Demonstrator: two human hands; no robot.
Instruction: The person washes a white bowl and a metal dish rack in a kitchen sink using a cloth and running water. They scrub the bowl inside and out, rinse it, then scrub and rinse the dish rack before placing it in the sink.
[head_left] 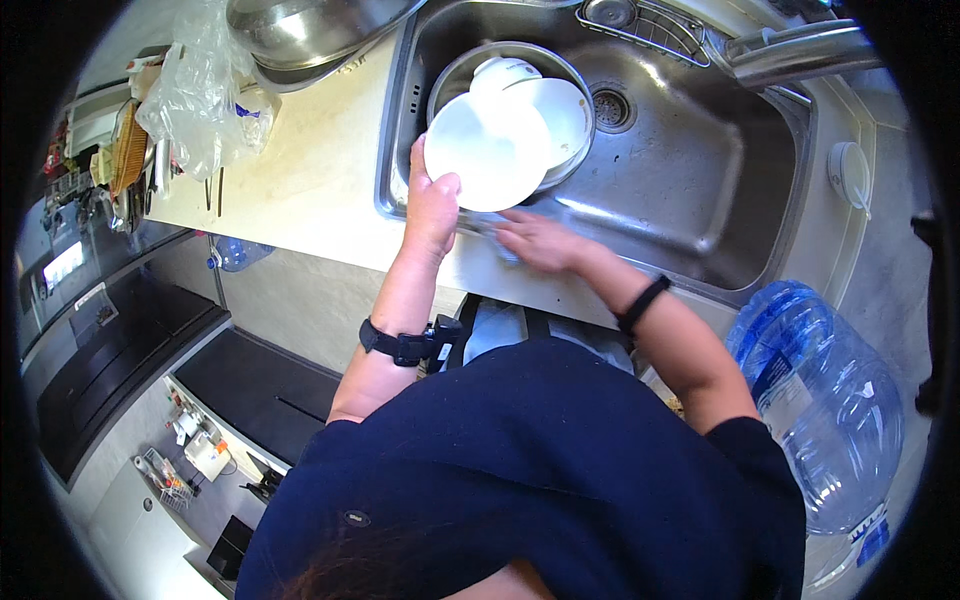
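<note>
A round white plate (487,152) is tilted over the front left of the sink, with my left hand (432,205) closed on its lower left rim, the thumb on top. Just below the plate, at the sink's front edge, is my right hand (540,242), its fingers pointing left. Motion blurs those fingers, and a pale greyish patch lies beside them; whether they grip anything is unclear. Behind the held plate, a round metal basin (437,88) contains a white bowl (508,70) and another white dish (560,112) with small food specks.
The basin stands in the left part of a steel sink (690,190), near the drain (612,107). A faucet (800,55) reaches in from the back right. Left on the counter (310,170) are a large metal pot (310,30) and plastic bags (200,110). A big clear bottle (825,410) stands right.
</note>
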